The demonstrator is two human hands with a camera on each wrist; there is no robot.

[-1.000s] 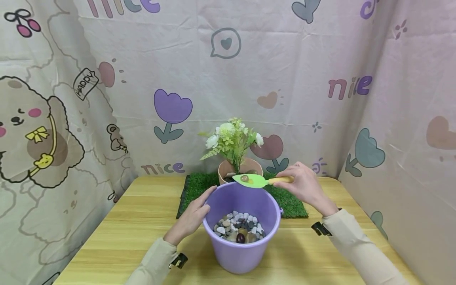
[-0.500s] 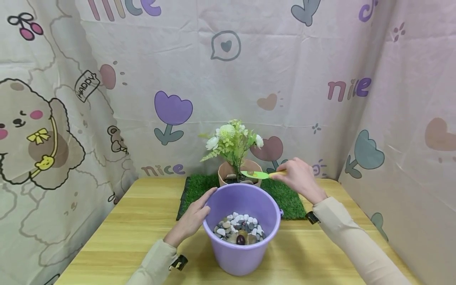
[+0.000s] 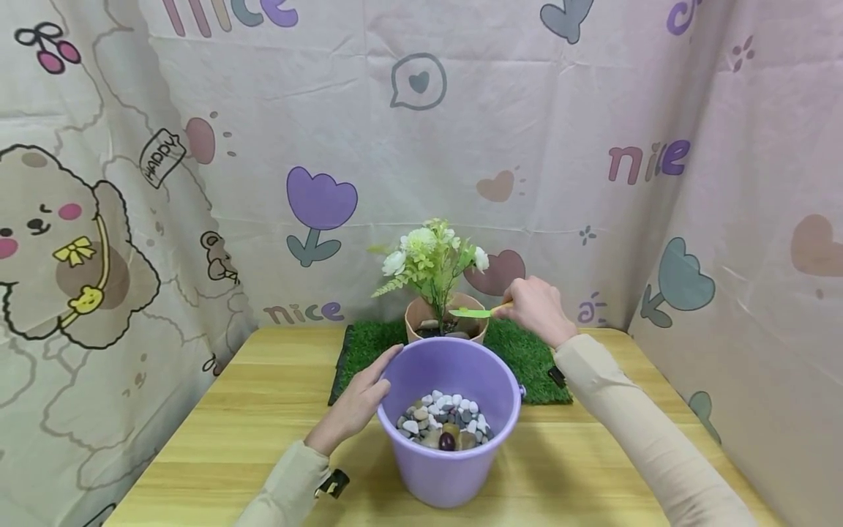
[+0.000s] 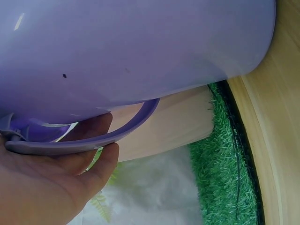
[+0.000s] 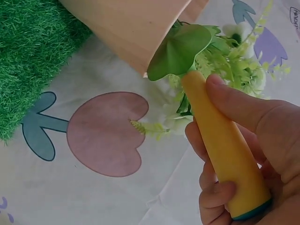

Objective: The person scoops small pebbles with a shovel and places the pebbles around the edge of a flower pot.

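Left hand (image 3: 356,402): at the left side of the bucket (image 3: 444,476), thumb and fingertips on the rim, fingers fairly straight and resting rather than curled. Left wrist view had the bucket's bail handle (image 4: 84,146) crossing in front of the fingers; couldn't tell if it touched them. Right hand (image 3: 536,304): up past the bucket's far right, fingers curled round the yellow grip (image 5: 222,145) of the trowel, thumb along it.

Trowel (image 3: 473,313): green blade sat behind the bucket, above its far rim, at the mouth of the pot. Head view caught it nearly edge-on; right wrist view showed its underside by the pot's edge. Contact there couldn't be told. Small yellowish patch on the blade, too small to identify.

Pot (image 5: 126,28): peach, directly behind the bucket, partly hidden by it, standing on the turf mat (image 3: 527,366). White flowers and green foliage (image 3: 421,256) rose out of it; some stones and dark stuff inside.

Bucket: purple, upright on the wood table (image 3: 250,410), in front of the mat. Inside, a layer of white, grey and tan stones (image 3: 437,417); one dark red stone (image 3: 447,441) lay toward its near wall. Printed cloth (image 3: 421,161) hung behind the bucket and off both sides.
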